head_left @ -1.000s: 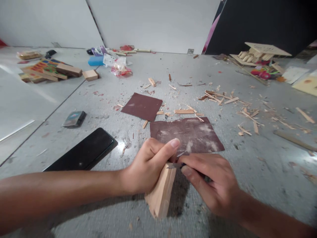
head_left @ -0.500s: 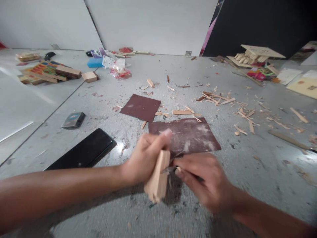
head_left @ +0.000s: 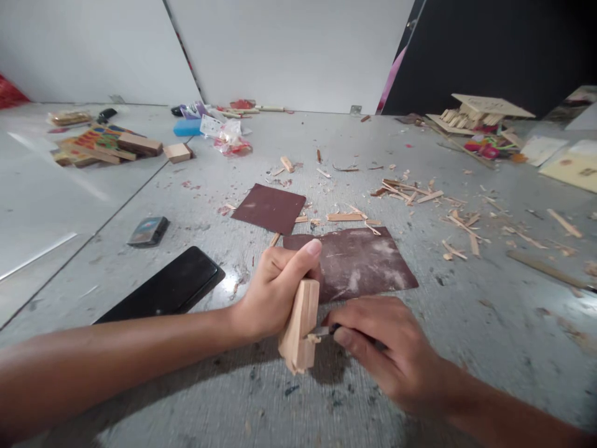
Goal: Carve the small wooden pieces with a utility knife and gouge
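My left hand (head_left: pixel 282 283) is wrapped round a pale block of wood (head_left: pixel 302 323), thumb on top, holding it tilted with its rough, splintered end toward me. In my right hand (head_left: pixel 389 345) is a small knife (head_left: pixel 321 331) with a dark handle, most of which the fingers hide. Its short blade meets the right side of the block, where a curled shaving stands up. Just beyond the hands lies a worn sheet of brown sandpaper (head_left: pixel 368 261), and a smaller sandpaper piece (head_left: pixel 269 208) is behind it to the left.
A black phone (head_left: pixel 163 283) and a small box (head_left: pixel 148 231) lie left of my forearm. Wood scraps (head_left: pixel 410 190) litter the floor at right, near a flat file-like strip (head_left: pixel 548 269). Wooden blocks (head_left: pixel 140 144), plastic packets (head_left: pixel 231 137) and a small wooden model (head_left: pixel 485 112) sit farther back.
The knife blade has slid down the block toward me, and a shaving has curled up at it. My left hand keeps its hold. The view has shifted slightly.
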`<state>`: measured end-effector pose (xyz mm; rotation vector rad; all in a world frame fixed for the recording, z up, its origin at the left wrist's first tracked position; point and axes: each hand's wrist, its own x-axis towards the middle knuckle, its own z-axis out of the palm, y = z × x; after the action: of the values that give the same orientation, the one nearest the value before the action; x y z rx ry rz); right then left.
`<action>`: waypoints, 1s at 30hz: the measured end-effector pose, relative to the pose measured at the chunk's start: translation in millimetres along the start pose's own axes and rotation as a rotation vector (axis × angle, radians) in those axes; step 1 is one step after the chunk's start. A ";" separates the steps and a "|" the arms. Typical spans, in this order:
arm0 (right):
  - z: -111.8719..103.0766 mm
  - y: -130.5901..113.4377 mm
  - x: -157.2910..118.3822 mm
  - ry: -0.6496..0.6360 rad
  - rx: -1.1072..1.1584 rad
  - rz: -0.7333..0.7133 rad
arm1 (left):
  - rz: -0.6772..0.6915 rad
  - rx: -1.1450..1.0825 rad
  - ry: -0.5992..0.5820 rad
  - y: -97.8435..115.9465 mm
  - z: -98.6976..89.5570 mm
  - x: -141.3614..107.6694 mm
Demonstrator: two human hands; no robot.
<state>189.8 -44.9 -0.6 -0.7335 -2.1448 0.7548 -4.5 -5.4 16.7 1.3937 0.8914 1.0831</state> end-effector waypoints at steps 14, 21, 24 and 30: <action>4.6 -4.4 4.9 0.005 0.058 -0.065 | -0.131 -0.030 -0.029 4.6 3.7 -3.6; 7.7 -3.9 -1.7 -0.036 0.080 -0.044 | 0.044 0.021 -0.033 11.5 -0.3 -4.6; 10.6 -4.6 -9.4 -0.102 -0.032 -0.154 | 0.102 0.021 -0.005 20.3 -7.2 3.6; -1.6 -3.0 -8.6 -0.045 -0.083 -0.161 | 0.205 -0.007 0.172 19.3 -13.3 21.3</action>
<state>195.2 -52.4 -1.4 -0.5824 -2.2558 0.6059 -12.0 16.7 38.2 1.4240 0.8795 1.3769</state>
